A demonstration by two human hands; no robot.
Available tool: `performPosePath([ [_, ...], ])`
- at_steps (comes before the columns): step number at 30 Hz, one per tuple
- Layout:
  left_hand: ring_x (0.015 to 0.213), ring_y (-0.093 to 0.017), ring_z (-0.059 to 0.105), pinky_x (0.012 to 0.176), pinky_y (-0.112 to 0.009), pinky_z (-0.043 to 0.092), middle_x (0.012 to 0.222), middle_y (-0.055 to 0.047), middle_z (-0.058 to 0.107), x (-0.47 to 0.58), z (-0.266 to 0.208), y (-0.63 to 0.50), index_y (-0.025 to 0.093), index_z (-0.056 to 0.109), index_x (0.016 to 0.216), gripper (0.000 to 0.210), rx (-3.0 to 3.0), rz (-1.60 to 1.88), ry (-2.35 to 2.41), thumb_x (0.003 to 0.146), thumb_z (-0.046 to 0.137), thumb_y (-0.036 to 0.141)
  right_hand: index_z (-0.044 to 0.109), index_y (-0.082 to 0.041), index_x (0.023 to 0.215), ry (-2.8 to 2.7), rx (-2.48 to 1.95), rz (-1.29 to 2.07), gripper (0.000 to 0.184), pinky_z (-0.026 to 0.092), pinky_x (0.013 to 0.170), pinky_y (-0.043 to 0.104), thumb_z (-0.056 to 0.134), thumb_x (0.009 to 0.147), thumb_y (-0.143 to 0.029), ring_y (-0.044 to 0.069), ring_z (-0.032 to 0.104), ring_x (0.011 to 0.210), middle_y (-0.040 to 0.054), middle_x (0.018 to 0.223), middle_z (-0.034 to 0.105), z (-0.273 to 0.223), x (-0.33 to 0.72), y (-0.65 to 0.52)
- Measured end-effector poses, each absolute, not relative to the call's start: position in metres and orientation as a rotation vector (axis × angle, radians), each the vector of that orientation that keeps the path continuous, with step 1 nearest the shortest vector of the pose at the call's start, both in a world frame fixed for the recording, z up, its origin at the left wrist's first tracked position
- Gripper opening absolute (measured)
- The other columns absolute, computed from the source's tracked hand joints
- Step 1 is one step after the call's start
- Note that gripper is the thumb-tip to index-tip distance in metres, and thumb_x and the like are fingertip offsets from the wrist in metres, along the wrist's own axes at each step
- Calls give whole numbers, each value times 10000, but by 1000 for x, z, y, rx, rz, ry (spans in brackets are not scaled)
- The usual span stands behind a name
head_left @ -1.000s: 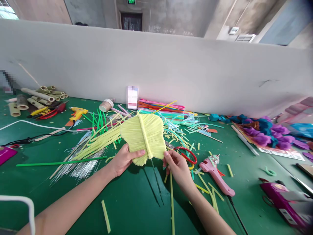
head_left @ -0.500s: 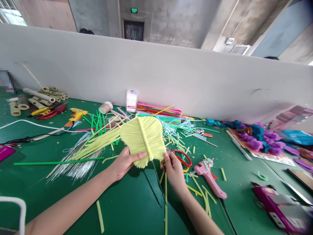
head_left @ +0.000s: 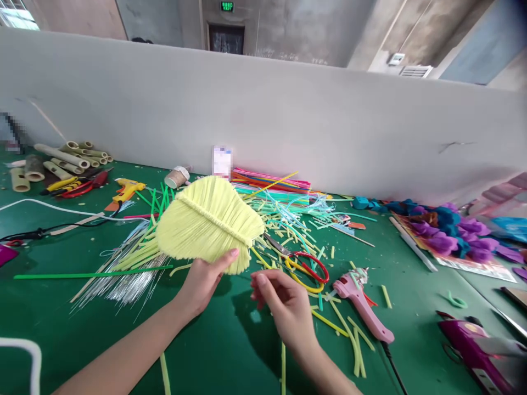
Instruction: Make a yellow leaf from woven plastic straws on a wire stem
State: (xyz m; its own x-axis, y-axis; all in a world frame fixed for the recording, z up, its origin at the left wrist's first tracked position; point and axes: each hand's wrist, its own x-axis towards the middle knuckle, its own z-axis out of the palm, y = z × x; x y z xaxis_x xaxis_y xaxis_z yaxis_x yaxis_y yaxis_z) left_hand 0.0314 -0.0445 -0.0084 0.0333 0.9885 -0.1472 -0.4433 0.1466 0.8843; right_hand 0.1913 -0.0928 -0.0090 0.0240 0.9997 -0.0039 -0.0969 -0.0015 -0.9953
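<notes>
My left hand (head_left: 206,280) is closed on the lower edge of a pale yellow leaf (head_left: 206,219) made of fuzzy pipe cleaners, with its thumb on top. A raised midrib runs slantwise across the leaf. Just below the leaf's right end, apart from it, my right hand (head_left: 284,302) has its fingers curled together; whatever they may hold is hidden. Scissors (head_left: 315,269) with red and yellow handles lie behind the right hand. A pink glue gun (head_left: 364,307) rests to the right of it.
Pipe cleaner bundles (head_left: 275,184) and cut scraps lie behind the leaf. Silvery wires (head_left: 127,280), a yellow glue gun (head_left: 127,189) and bamboo pieces (head_left: 69,159) are at left. Purple flowers (head_left: 448,233) and a magenta device (head_left: 473,351) lie at right. A grey partition (head_left: 288,120) stands behind.
The leaf has turned so its midrib slants from upper left to lower right, and it has shifted left. My right hand has come away from the leaf's edge and moved slightly down.
</notes>
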Motion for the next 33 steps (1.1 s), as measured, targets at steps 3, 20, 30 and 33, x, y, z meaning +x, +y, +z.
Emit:
performPosePath([
  [3,1105,-301,642,972,-402,495,1149,-101,721,35,-15,-50,152,669,1168,514,802,1278,1030,707,817,325,722,-186,918,-960,-1143,1315,300,539,574,270,730,782,-453,164,655,659,50,797,709,-15,182,-88],
  [20,1207,-311,581,1096,-445,394,1237,-79,684,38,-21,-58,227,731,1109,434,1136,1108,1167,742,756,457,683,-166,846,-825,-1161,1199,263,522,613,230,766,766,-403,114,615,607,-4,680,667,-16,192,-84],
  [30,1230,-321,568,1186,-460,232,1167,-51,717,37,-21,-68,289,760,1035,344,1118,977,1220,743,750,468,666,-168,860,-839,-1162,1185,263,547,644,253,749,781,-405,130,635,643,10,728,679,-21,190,-81],
  [33,1198,-334,590,1151,-476,298,1166,-73,718,40,-21,-69,257,773,987,347,1017,953,1252,745,738,504,676,-170,852,-858,-1155,1177,254,543,631,242,750,779,-402,129,629,654,6,721,670,-20,188,-82],
])
